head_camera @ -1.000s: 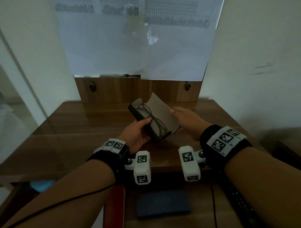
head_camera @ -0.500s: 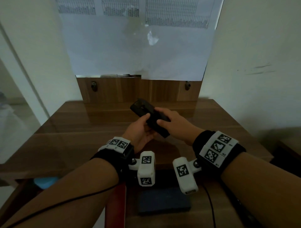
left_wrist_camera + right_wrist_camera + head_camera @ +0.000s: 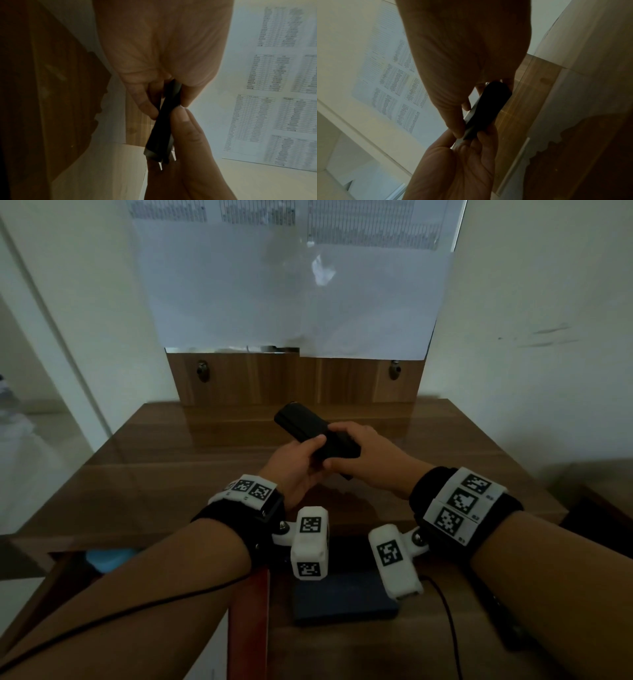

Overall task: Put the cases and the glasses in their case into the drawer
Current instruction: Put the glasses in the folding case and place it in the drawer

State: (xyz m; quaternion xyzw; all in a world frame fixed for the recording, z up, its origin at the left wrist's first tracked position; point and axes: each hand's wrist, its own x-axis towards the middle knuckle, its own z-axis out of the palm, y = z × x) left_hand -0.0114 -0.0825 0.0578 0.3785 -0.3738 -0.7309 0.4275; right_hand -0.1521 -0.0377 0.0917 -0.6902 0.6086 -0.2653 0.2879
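Both hands hold one black glasses case [image 3: 310, 430] above the wooden desk top [image 3: 144, 474], clear of its surface. The left hand [image 3: 294, 470] comes up from below and to the left, its thumb lying across the case's upper face near the middle, with fingers curled round the underside. The right hand [image 3: 363, 460] closes over the near end from the right, fingers wrapped across the top and the thumb tucked against the near side, so that this end is largely hidden under the knuckles. The far end juts free beyond both grips.

The case's long axis runs diagonally: the free, rounded end points away from the person and to the left, toward the wooden back panel [image 3: 294, 378], while the gripped end points back toward the right forearm. It lies roughly level, its broad face upward in the head view.

In the left wrist view the case [image 3: 163, 121] appears edge-on as a thin dark wedge pinched between the left hand's fingers [image 3: 145, 102] and the right hand's [image 3: 185, 124] (a paler strip shows along its edge). The right wrist view shows the same dark body [image 3: 488, 106] caught between both hands.

Below the wrists the drawer [image 3: 342, 642] stands open, with a dark blue flat case [image 3: 342, 597] lying in it.
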